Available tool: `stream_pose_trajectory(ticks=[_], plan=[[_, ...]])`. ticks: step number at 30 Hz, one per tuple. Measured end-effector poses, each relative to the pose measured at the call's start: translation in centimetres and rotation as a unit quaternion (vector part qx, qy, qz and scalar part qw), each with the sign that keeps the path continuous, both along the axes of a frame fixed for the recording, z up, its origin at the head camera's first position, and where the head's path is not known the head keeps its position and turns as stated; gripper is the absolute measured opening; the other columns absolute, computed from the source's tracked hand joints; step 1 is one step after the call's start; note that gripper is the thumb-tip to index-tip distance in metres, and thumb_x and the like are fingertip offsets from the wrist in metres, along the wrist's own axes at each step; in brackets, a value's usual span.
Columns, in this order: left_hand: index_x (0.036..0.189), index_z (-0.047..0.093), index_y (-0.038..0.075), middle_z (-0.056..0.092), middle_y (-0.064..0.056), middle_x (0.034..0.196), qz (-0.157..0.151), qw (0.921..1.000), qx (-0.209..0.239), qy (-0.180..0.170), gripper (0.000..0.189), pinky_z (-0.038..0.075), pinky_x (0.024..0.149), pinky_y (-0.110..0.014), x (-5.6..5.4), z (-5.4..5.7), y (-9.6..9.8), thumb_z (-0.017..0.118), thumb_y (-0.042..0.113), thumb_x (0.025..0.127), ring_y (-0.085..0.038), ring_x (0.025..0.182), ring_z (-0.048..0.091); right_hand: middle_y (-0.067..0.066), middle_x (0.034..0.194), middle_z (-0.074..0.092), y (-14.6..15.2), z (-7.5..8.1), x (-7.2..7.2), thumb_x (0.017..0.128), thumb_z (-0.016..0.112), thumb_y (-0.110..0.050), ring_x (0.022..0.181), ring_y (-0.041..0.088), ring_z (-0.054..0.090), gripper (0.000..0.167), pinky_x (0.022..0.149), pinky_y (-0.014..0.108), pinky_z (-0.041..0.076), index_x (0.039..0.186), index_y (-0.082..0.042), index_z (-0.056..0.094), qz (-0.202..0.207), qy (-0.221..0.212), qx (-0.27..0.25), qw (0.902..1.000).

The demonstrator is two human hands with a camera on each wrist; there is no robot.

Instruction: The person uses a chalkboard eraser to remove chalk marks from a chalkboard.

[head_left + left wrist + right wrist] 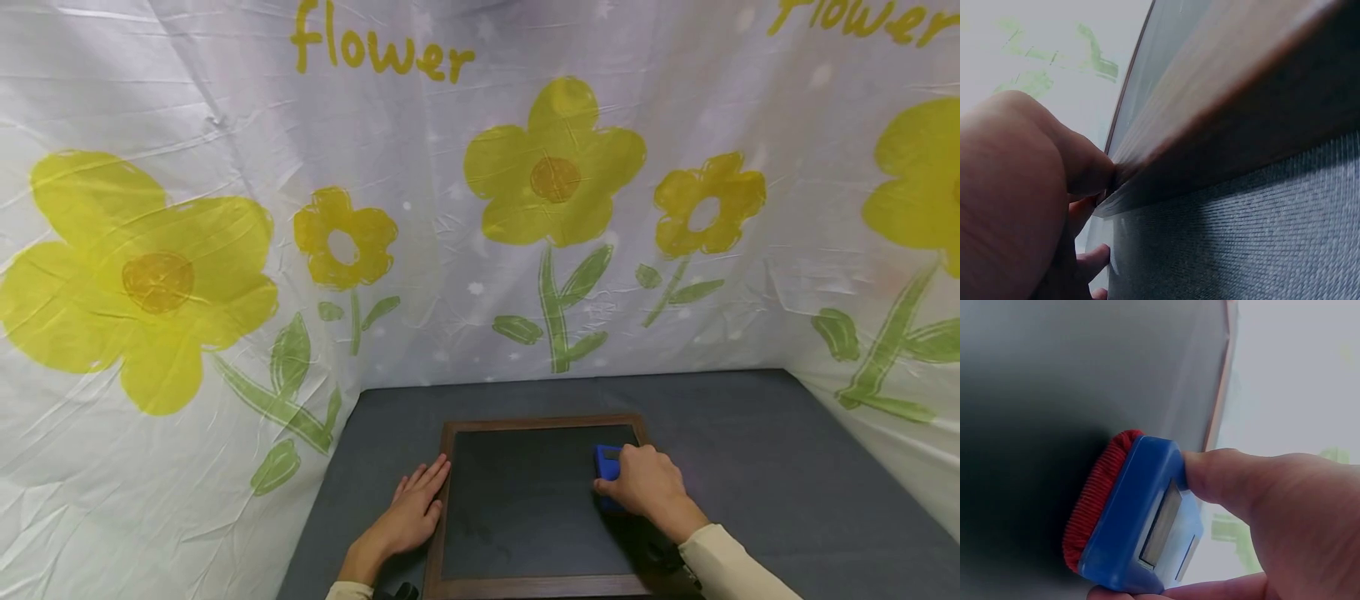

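Observation:
A chalkboard (532, 500) in a brown wooden frame lies on the dark grey tabletop. My right hand (651, 479) grips a blue board eraser (1138, 512) over the board's right part, thumb on one side and fingers on the other. Its red ribbed pad (1100, 497) faces the dark board surface in the right wrist view. At the frame's left side, my left hand (408, 512) has its fingers extended, with the fingertips touching the wooden edge (1191, 106). Faint smudges show on the board's lower left.
The dark grey cloth-covered table (750, 467) extends around the board. White curtains printed with yellow flowers (555, 179) hang behind the table and along both sides.

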State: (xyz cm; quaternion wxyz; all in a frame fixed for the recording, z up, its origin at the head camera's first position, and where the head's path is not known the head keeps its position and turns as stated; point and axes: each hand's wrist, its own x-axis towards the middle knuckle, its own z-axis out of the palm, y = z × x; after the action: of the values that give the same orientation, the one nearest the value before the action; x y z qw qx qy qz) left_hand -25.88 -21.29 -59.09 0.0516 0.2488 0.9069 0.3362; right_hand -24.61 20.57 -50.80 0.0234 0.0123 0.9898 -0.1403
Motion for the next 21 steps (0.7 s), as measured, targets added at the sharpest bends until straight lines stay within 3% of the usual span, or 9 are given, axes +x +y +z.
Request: stream_pose_trajectory(ticks=[4,12,17,21], plan=[[0.175,0.032,0.013,0.024,-0.010,0.183,-0.001,1.0000,0.003,0.003,0.065,0.009,0.121,-0.085,-0.3,-0.8,-0.2,0.052,0.018,0.113,-0.059,0.163,0.020,0.013,0.085,0.070,0.6,0.1,0.0,0.087,0.089,-0.053,0.067,0.025,0.065,0.061,0.056,0.043,0.055,0.109,0.001,0.077,-0.003,-0.008,0.002,1.0000],[0.173,0.033,0.008,0.026,-0.016,0.182,-0.009,0.9999,0.007,0.001,0.063,0.009,0.118,-0.088,0.0,0.1,-0.1,0.052,0.017,0.113,-0.063,0.160,0.021,0.013,0.085,0.071,1.6,0.6,0.2,0.087,0.089,-0.053,0.067,0.025,0.065,0.060,0.056,0.044,0.055,0.110,0.002,0.078,-0.011,-0.017,-0.001,0.9998],[0.174,0.035,0.013,0.027,-0.010,0.182,0.005,0.9998,-0.002,0.017,0.064,0.013,0.119,-0.086,-0.3,-0.9,-0.1,0.053,0.016,0.112,-0.060,0.161,0.024,0.013,0.085,0.069,2.1,0.6,0.3,0.088,0.088,-0.053,0.066,0.026,0.064,0.061,0.056,0.044,0.054,0.110,0.003,0.077,-0.020,-0.029,-0.001,0.9994],[0.173,0.035,0.012,0.028,-0.011,0.182,0.001,0.9999,0.008,0.012,0.065,0.011,0.119,-0.086,-0.3,-0.9,-0.2,0.054,0.014,0.111,-0.060,0.161,0.023,0.012,0.083,0.068,2.3,0.7,0.3,0.088,0.089,-0.052,0.065,0.025,0.064,0.058,0.056,0.043,0.055,0.107,0.002,0.077,-0.021,-0.031,0.000,0.9993]])
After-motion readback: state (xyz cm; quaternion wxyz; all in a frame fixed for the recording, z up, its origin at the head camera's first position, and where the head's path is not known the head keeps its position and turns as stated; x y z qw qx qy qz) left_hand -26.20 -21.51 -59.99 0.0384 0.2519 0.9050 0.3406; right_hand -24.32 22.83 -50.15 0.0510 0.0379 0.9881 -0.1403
